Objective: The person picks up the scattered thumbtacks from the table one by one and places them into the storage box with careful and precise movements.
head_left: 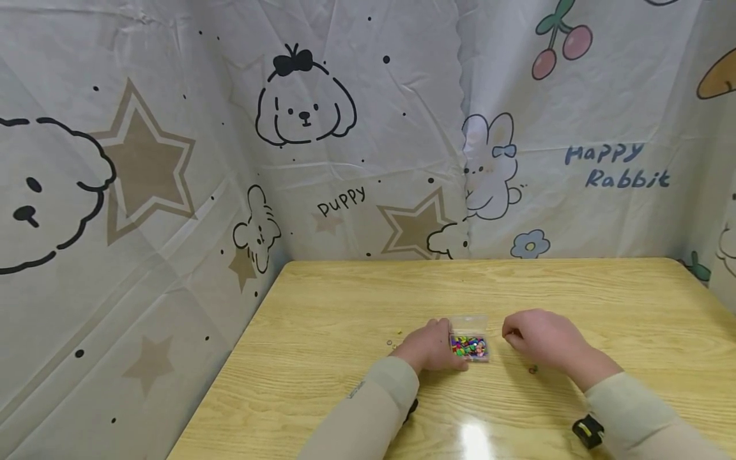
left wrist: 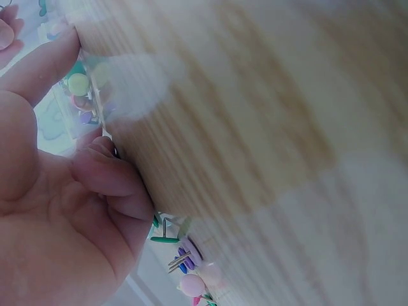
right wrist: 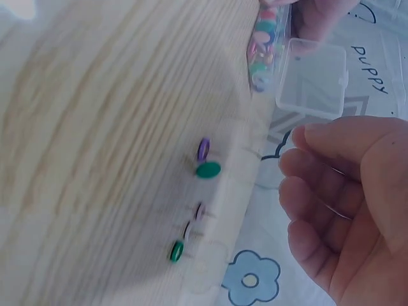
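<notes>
A small clear plastic box full of colourful thumbtacks lies on the table, its clear lid swung back. My left hand grips the box from its left side, thumb at the near edge and fingers toward the far edge. Right of the box, my right hand hovers over the table, fingers loosely curled. Nothing shows between its fingers in the right wrist view. Below it lie several loose thumbtacks, among them a green thumbtack and a purple thumbtack.
More loose tacks lie left of my left hand; a green one shows point-up in the left wrist view. The wooden table meets a printed cloth at its back and left. Black wrist gear sits by my right sleeve.
</notes>
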Demonstrator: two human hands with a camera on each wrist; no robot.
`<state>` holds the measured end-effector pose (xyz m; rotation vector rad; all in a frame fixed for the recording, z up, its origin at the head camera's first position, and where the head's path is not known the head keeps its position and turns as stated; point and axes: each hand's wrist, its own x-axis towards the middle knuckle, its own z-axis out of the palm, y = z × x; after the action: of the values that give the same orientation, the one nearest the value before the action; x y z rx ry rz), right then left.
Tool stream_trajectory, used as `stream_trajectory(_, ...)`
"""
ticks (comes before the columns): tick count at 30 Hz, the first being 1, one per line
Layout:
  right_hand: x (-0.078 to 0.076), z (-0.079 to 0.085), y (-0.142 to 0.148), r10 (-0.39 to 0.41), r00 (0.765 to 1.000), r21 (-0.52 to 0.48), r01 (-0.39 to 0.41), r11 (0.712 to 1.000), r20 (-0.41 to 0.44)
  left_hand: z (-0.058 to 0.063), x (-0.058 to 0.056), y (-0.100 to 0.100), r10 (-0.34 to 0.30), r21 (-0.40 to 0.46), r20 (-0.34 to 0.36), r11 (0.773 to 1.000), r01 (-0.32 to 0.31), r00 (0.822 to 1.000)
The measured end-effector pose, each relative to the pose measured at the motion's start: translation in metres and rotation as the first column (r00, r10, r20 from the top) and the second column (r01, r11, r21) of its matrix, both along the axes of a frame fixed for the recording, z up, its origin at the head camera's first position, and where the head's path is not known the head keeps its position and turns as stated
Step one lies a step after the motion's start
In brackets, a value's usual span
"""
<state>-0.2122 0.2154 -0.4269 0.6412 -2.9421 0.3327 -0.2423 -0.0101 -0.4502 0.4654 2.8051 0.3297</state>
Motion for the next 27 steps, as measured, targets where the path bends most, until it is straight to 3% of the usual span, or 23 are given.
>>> stream_trajectory(16, 0.003, -0.005, 0.029, -0.08, 0.992, 0.044, 0.075, 0.996, 0.102, -0.001, -0.001, 0.001, -0.002, -0.01, -0.01, 1.0, 0.002, 1.0)
stream_trajectory(27, 0.006, -0.012, 0.043, -0.082, 0.986, 0.065, 0.073, 0.995, 0.148, -0.001, -0.001, 0.002, 0.002, -0.006, -0.009, 1.0, -0.003, 1.0)
